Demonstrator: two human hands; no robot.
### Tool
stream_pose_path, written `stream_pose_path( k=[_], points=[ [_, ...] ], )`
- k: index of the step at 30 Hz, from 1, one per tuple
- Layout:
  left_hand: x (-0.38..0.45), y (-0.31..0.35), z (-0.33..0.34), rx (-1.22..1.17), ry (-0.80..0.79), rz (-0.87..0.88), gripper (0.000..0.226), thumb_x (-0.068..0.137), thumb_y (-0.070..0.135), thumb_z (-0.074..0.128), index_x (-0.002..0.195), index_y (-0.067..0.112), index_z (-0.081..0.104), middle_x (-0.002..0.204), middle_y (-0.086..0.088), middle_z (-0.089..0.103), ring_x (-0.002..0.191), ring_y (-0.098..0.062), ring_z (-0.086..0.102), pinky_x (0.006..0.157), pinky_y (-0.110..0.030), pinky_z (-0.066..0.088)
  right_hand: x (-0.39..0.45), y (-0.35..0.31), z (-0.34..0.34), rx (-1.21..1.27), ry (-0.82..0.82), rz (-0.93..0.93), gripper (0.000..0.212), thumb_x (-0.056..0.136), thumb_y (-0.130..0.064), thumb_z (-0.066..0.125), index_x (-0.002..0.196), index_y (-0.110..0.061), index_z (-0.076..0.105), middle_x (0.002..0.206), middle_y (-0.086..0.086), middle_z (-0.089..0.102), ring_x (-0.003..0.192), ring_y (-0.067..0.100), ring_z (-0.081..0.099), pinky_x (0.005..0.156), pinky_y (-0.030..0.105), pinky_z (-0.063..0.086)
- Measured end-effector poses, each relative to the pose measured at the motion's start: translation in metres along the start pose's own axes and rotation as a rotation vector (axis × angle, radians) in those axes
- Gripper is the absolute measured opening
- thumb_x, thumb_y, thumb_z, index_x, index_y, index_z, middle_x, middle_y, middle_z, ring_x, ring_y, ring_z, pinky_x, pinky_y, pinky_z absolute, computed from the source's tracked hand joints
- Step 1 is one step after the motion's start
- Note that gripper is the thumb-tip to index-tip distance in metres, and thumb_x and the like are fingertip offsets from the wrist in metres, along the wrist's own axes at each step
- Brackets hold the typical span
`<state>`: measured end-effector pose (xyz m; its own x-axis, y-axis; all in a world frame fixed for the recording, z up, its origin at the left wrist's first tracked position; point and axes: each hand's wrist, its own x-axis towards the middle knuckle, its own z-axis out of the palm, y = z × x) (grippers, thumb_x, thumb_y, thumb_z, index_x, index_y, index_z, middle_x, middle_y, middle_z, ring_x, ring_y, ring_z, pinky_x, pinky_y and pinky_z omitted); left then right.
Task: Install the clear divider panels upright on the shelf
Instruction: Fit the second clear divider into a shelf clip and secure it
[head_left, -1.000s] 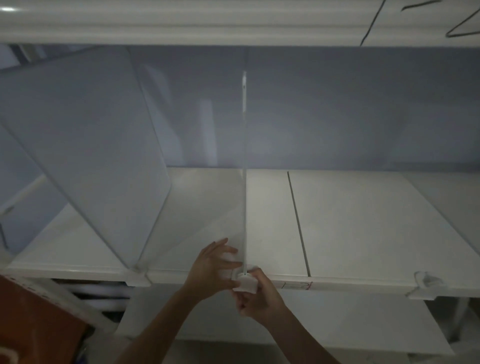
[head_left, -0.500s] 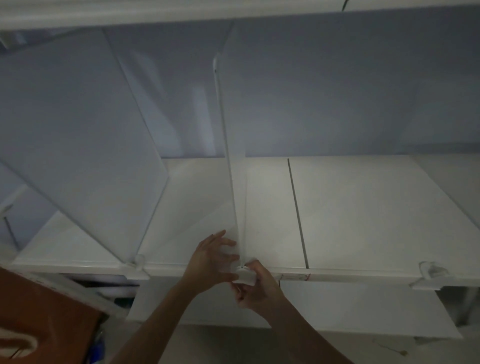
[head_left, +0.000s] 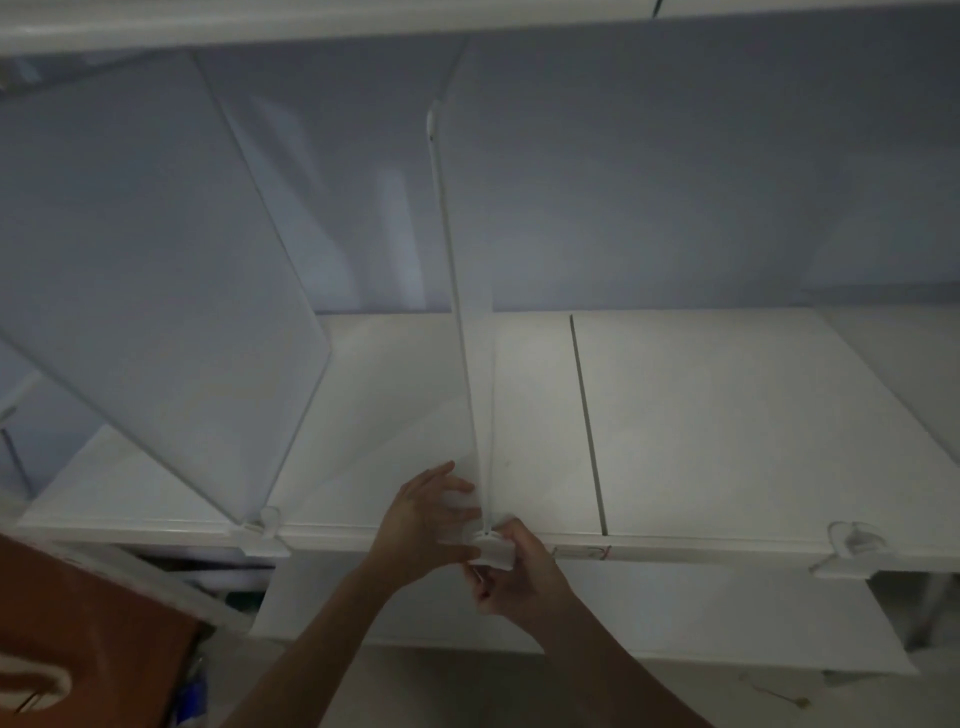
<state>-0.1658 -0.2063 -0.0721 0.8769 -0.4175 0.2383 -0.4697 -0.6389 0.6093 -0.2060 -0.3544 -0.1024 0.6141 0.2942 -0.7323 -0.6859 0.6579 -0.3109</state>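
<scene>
A clear divider panel (head_left: 460, 291) stands upright, edge-on to me, on the white shelf (head_left: 727, 415). Its foot sits in a white clip (head_left: 491, 548) at the shelf's front lip. My left hand (head_left: 426, 519) lies flat against the panel's left face near the bottom, fingers spread. My right hand (head_left: 519, 571) is closed around the clip from below and the right. A second clear panel (head_left: 156, 291) stands to the left in its own clip (head_left: 265, 530).
Another white clip (head_left: 852, 548) sits on the front lip at the right with no panel in it. A dark seam (head_left: 587, 426) runs front to back across the shelf. An upper shelf edge (head_left: 311, 26) spans the top. An orange object (head_left: 78, 639) is at bottom left.
The camera has tilted, so the middle panel's edge now leans left in view instead of straight up. Both hands stay at the panel's base and clip.
</scene>
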Motion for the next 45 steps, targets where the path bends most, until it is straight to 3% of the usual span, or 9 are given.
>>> stream_pose_path(
  k=[4,7,11,15,22,27,32,39,45],
  points=[
    [0.002,0.003,0.006,-0.018,0.035,0.038,0.075,0.043,0.039,0.087,0.11,0.012,0.066,0.12,0.057,0.03,0.116,0.016,0.028,0.095,0.008,0.013,-0.004,-0.004,-0.005,0.012,0.018,0.01,0.033,0.056,-0.018,0.068,0.085,-0.008,0.057,0.07,0.011,0.056,0.059,0.022,0.053,0.056,0.026,0.035],
    [0.004,0.006,0.011,0.011,0.042,0.073,0.069,0.045,0.044,0.083,0.105,0.013,0.069,0.126,0.025,0.046,0.117,0.0,0.037,0.098,0.0,0.019,-0.01,-0.008,-0.007,-0.015,0.008,0.014,0.028,0.059,-0.02,0.065,0.084,-0.008,0.057,0.072,0.011,0.055,0.059,0.021,0.052,0.058,0.027,0.033],
    [0.008,0.009,0.02,-0.019,0.025,0.047,0.062,0.046,0.033,0.09,0.103,0.022,0.07,0.117,0.024,0.055,0.117,0.015,0.027,0.099,-0.019,0.026,-0.017,-0.014,-0.013,-0.008,0.042,0.016,0.024,0.058,-0.02,0.065,0.079,-0.008,0.059,0.07,0.011,0.058,0.065,0.023,0.053,0.062,0.028,0.033],
    [0.012,0.012,0.028,-0.02,-0.004,0.053,0.055,0.047,0.05,0.08,0.096,0.027,0.072,0.118,0.012,0.061,0.122,0.008,0.034,0.102,-0.02,0.026,-0.024,-0.019,-0.017,0.011,0.051,0.016,0.024,0.055,-0.018,0.066,0.076,-0.007,0.06,0.071,0.011,0.057,0.064,0.022,0.052,0.061,0.027,0.031],
    [0.018,0.02,0.039,0.018,-0.003,0.076,0.054,0.045,0.041,0.086,0.095,0.026,0.072,0.118,0.018,0.059,0.123,0.003,0.035,0.103,-0.001,0.014,-0.033,-0.028,-0.03,-0.008,0.027,-0.001,0.014,0.057,-0.02,0.066,0.052,-0.007,0.068,0.07,0.011,0.055,0.064,0.022,0.05,0.061,0.028,0.031],
    [0.018,0.022,0.046,0.016,-0.001,0.085,0.052,0.051,0.056,0.075,0.095,0.029,0.071,0.117,0.012,0.062,0.123,0.007,0.033,0.103,-0.022,0.027,-0.035,-0.032,-0.037,0.003,0.032,0.003,0.013,0.057,-0.018,0.068,0.06,-0.006,0.066,0.07,0.011,0.057,0.068,0.023,0.052,0.062,0.027,0.032],
    [0.017,0.03,0.049,0.027,0.041,0.082,0.053,0.053,0.061,0.068,0.095,0.03,0.07,0.113,0.023,0.056,0.122,0.011,0.03,0.102,-0.02,0.026,-0.033,-0.035,-0.043,0.008,0.039,0.005,0.015,0.054,-0.016,0.07,0.064,-0.005,0.066,0.072,0.012,0.058,0.07,0.023,0.053,0.061,0.027,0.035],
    [0.018,0.044,0.048,0.043,0.046,0.077,0.06,0.046,0.033,0.092,0.1,0.017,0.071,0.118,0.009,0.061,0.116,0.016,0.025,0.102,-0.038,0.034,-0.032,-0.038,-0.051,-0.016,0.014,-0.013,0.014,0.052,-0.015,0.071,0.063,-0.007,0.065,0.071,0.011,0.054,0.066,0.023,0.052,0.059,0.026,0.033],
    [0.02,0.052,0.05,0.154,0.081,0.197,0.058,0.036,0.03,0.094,0.088,0.013,0.074,0.118,0.007,0.049,0.113,-0.012,0.041,0.09,-0.053,0.037,-0.034,-0.041,-0.054,-0.049,-0.018,-0.002,0.011,0.057,-0.019,0.063,0.06,-0.008,0.061,0.066,0.01,0.046,0.056,0.023,0.044,0.059,0.028,0.029]
  ],
)
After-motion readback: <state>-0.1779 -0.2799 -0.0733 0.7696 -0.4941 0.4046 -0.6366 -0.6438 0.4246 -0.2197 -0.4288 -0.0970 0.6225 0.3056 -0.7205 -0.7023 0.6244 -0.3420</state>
